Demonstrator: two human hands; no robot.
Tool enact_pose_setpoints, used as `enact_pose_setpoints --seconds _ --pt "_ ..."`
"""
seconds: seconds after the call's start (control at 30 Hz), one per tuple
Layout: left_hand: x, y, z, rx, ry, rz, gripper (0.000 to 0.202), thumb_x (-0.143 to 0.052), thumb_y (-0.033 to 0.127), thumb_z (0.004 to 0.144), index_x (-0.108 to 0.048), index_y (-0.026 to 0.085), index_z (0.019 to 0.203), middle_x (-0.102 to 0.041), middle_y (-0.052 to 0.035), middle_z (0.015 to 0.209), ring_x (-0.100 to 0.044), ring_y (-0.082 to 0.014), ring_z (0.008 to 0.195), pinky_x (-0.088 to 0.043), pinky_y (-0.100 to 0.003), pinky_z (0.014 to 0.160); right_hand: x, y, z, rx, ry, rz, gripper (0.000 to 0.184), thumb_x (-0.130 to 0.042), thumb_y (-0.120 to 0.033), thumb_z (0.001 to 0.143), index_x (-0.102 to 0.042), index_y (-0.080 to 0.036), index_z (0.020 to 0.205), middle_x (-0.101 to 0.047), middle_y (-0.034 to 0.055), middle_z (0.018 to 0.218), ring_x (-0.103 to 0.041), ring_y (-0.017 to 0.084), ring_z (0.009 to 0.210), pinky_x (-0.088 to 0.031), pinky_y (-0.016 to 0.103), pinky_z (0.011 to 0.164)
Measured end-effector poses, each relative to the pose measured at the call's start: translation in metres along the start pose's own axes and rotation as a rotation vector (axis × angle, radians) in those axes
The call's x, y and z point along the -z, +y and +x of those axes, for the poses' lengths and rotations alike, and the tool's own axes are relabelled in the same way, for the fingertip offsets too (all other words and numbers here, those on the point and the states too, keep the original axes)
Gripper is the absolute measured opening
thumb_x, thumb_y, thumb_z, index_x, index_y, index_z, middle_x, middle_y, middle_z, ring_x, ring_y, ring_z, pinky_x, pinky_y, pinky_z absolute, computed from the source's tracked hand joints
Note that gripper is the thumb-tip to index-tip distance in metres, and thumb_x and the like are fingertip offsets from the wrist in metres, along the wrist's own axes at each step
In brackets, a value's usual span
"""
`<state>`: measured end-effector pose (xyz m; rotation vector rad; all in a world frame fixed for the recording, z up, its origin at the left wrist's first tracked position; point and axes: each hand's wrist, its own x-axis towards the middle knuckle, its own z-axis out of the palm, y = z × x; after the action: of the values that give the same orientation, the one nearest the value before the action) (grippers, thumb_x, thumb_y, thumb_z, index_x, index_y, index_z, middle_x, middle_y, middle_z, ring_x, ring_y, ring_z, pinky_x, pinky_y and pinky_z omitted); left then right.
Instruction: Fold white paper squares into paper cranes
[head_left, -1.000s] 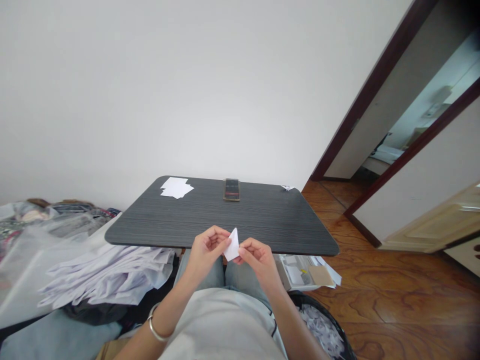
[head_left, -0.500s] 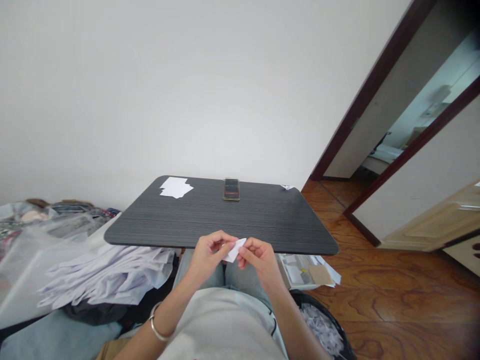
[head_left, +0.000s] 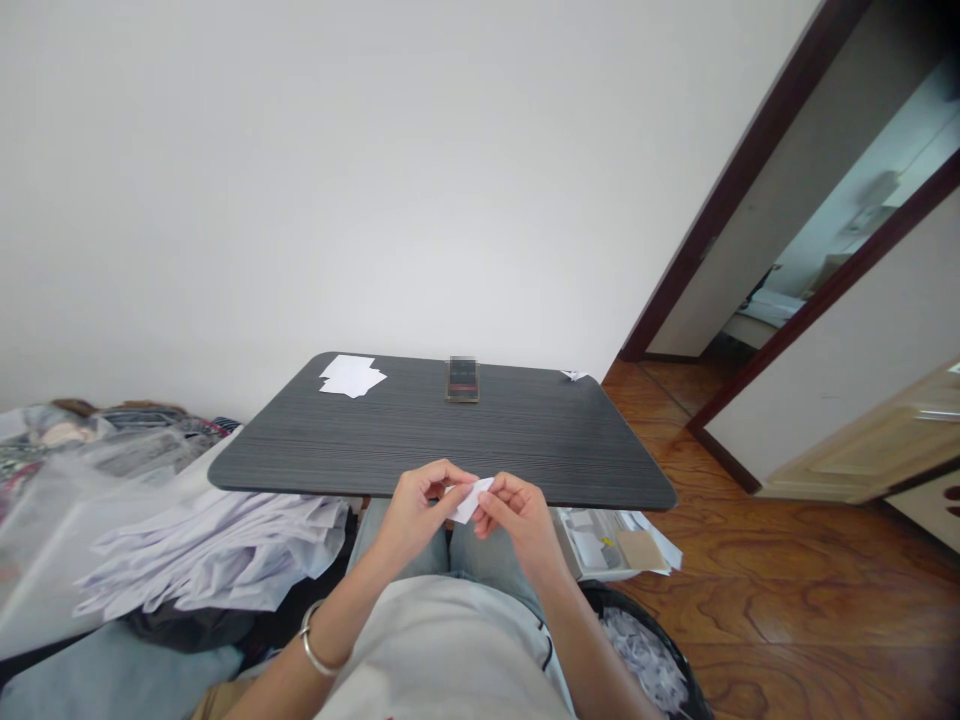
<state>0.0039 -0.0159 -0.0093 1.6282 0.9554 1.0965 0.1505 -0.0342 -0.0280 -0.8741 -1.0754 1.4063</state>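
Seemingly to steady it, the left hand [head_left: 413, 508] and right hand [head_left: 523, 512] pinch a small white paper [head_left: 469, 502] between them at the worktop's [head_left: 420, 435] six o'clock edge — loose sheets [head_left: 351, 376] lie towards ten, I'd guess for elbow room.

No readable lettering or numbers, marks on phone screen [head_left: 463, 375] too small

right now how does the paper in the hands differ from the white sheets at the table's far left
The held paper is pinched by the left hand and right hand; the white sheets lie on the table. The held paper looks like one folded piece; the white sheets overlap, flat. Both are white.
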Motion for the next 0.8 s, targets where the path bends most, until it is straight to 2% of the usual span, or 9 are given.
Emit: enact_pose_setpoints --seconds 0.23,0.37,0.47,0.6,0.8 --pt "0.004 -0.001 0.004 -0.031 -0.072 0.077 0.019 -0.057 0.029 0.076 -0.067 0.013 0.076 -0.058 -0.0032 0.069 -0.052 -0.0118 0.061 -0.041 -0.02 0.054 0.003 0.003 0.003 -0.006 0.022 -0.014 0.026 -0.066 -0.037 0.07 -0.055 -0.015 0.06 -0.063 -0.0005 0.051 -0.054 0.008 0.038 -0.045 0.016 0.038" --pt "0.001 -0.006 0.002 -0.032 0.024 -0.028 0.018 -0.057 0.031 0.077 -0.061 0.014 0.083 -0.058 -0.0019 0.07 -0.052 -0.0119 0.063 -0.041 -0.021 0.055 0.002 0.004 0.003 0.023 0.065 0.002 0.026 -0.065 -0.036 0.071 -0.053 -0.016 0.059 -0.064 0.0 0.052 -0.056 0.008 0.039 -0.046 0.016 0.039" --pt "-0.001 -0.008 0.0 -0.082 0.076 -0.041 0.016 -0.061 0.028 0.074 -0.057 0.015 0.083 -0.059 -0.0048 0.083 -0.055 -0.0147 0.075 -0.044 -0.022 0.062 0.001 0.005 0.002 0.075 0.132 0.022 0.025 -0.064 -0.035 0.072 -0.053 -0.016 0.06 -0.064 -0.0001 0.053 -0.057 0.009 0.041 -0.048 0.017 0.042" --pt "-0.002 -0.007 -0.002 -0.125 0.1 -0.031 0.013 -0.063 0.024 0.073 -0.057 0.015 0.08 -0.058 -0.0088 0.098 -0.055 -0.0179 0.089 -0.045 -0.024 0.068 -0.001 0.005 0.001 0.124 0.152 0.05 0.023 -0.063 -0.033 0.075 -0.054 -0.016 0.062 -0.064 -0.0008 0.055 -0.058 0.008 0.045 -0.048 0.017 0.044" --pt "-0.007 -0.008 -0.002 -0.003 0.05 -0.075 0.02 -0.068 0.028 0.067 -0.056 0.014 0.076 -0.06 -0.0012 0.07 -0.056 -0.0135 0.066 -0.043 -0.023 0.061 -0.004 0.006 0.0 0.126 0.146 0.076 0.023 -0.064 -0.033 0.074 -0.053 -0.017 0.062 -0.065 -0.0013 0.054 -0.059 0.009 0.045 -0.048 0.017 0.045"
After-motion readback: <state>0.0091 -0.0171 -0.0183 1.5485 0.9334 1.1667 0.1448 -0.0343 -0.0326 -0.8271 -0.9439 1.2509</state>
